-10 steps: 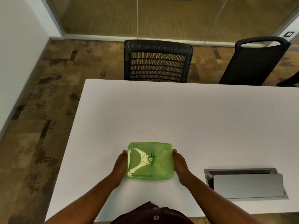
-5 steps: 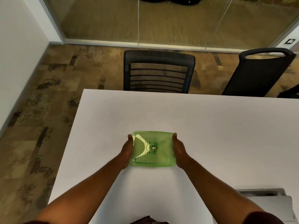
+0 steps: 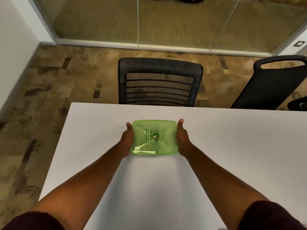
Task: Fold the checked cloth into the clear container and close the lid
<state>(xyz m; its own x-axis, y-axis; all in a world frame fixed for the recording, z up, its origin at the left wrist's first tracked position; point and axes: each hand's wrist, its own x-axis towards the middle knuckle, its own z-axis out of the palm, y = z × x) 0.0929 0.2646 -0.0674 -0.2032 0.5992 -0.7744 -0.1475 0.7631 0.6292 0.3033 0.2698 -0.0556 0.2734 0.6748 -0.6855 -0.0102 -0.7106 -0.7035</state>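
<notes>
- White table [image 3: 216,146] fills the lower view, smooth and matte, its far edge running straight across under the chairs.
- Beyond that edge, a black mesh-backed chair [image 3: 159,83] is pushed up to the table, directly across from me.
- Off to the right, a second black chair [image 3: 272,80] with a slot handle in its top leans at an angle.
- The floor is a mottled brown carpet [image 3: 49,90]; a glass partition [image 3: 137,20] with metal frames closes the far side, and a white wall [image 3: 13,30] runs down the left.
- Now the container: a green-tinted clear container [image 3: 154,138] sits flat on the table, toward the far edge, straight ahead of me.
- Its lid [image 3: 167,141] is on, covering the whole top, with a small round emblem at the centre.
- Through the lid I can make out the checked cloth [image 3: 146,134] inside, dark lines on pale fabric, with a lighter strip showing along the near edge.
- My left hand [image 3: 127,140] is pressed against the container's left side, thumb up along the far corner.
- My right hand [image 3: 182,138] mirrors it on the right side, thumb pointing up past the far right corner.
- Both hands are clasping the container between them, arms stretched out over the table, dark sleeves [image 3: 269,216] at the bottom of the view.
</notes>
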